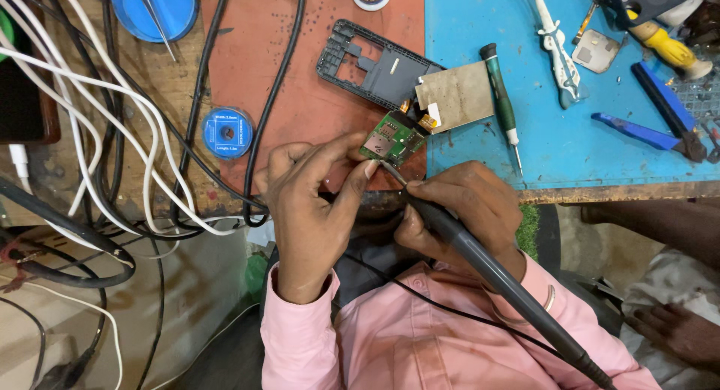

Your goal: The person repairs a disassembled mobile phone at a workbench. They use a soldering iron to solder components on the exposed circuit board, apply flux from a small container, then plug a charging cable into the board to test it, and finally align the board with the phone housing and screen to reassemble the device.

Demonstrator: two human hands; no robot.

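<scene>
Right now the work looks like soldering on a small green circuit board (392,137), which lies at the near edge of the surface (315,97), on the reddish mat where it meets the blue mat (555,135). The left hand (315,202) has its grip pinched on the board's near edge, thumb and forefinger closed against it to steady it. The right hand (469,206) has its grip wrapped fully around a dark soldering iron (487,270), held like a pen, its tip at about eleven o'clock from the knuckles and touching or just short of the board's lower corner; I cannot tell which. At twelve o'clock from the board lie a dark phone frame (371,64) and a metal-backed display panel (456,94), tied to the board by a short flex. A green-handled screwdriver (501,101) lies at two o'clock. My judgement: the next move calls for a steady board and a light, exact touch of the tip, kept clear of the flex.
</scene>
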